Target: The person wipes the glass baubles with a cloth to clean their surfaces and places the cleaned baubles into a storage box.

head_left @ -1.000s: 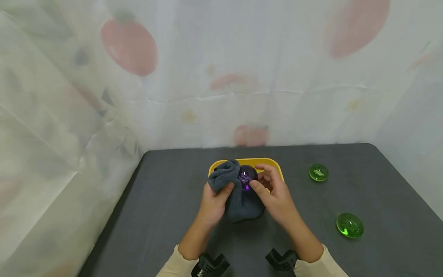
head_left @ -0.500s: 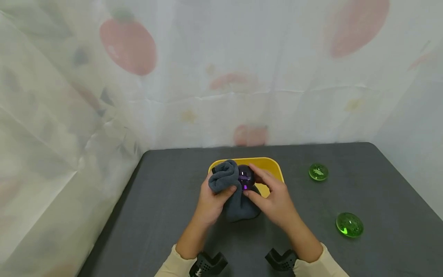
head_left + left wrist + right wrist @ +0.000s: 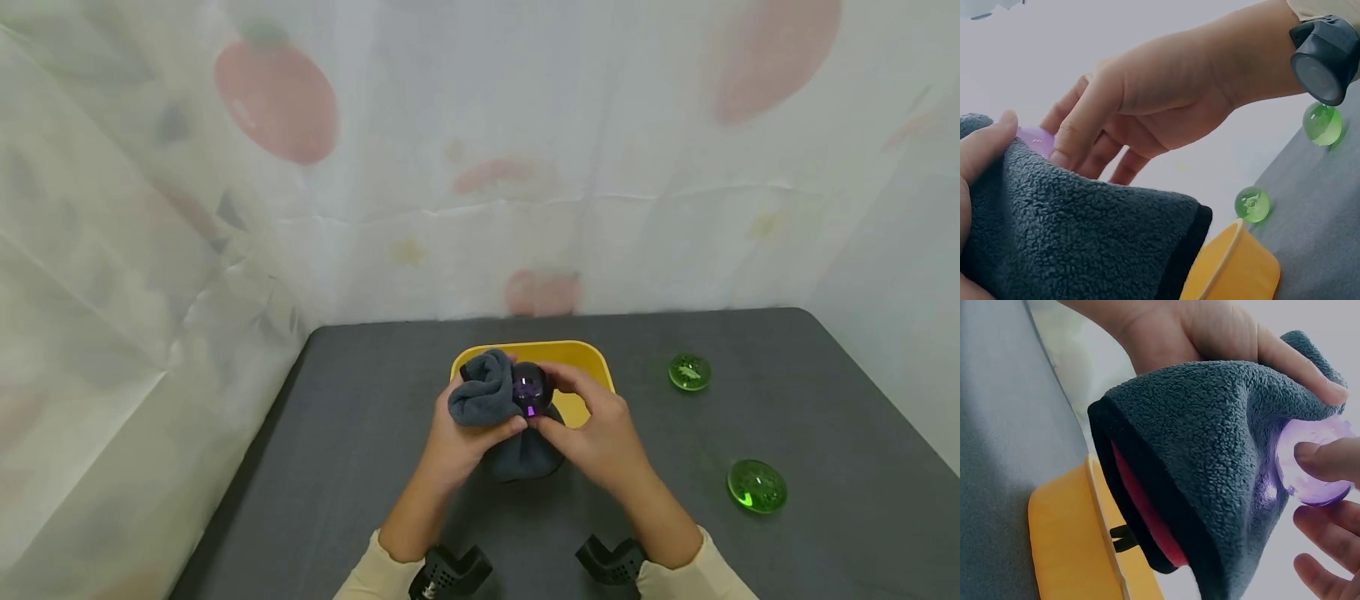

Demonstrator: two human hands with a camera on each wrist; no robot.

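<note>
A purple glass ball (image 3: 532,388) (image 3: 1311,465) is held above the yellow tray (image 3: 583,357). My right hand (image 3: 592,425) pinches the ball with thumb and fingers. My left hand (image 3: 463,433) grips a dark grey fleece cloth (image 3: 487,397) (image 3: 1072,231) (image 3: 1210,444) and presses it against the ball's left side. The cloth hangs down in front of the tray, and its red inner lining (image 3: 1141,506) shows in the right wrist view. Only a sliver of the ball (image 3: 1036,139) shows in the left wrist view.
Two green glass balls lie on the dark grey table: one (image 3: 690,372) at the right of the tray, one (image 3: 757,486) nearer at the right. A pale patterned curtain (image 3: 480,167) closes off the back and left. The table's edge (image 3: 247,467) runs along the left.
The cloth in my left hand has slid further over the ball's left side. My right hand's fingers have closed tighter round the ball and shifted slightly left.
</note>
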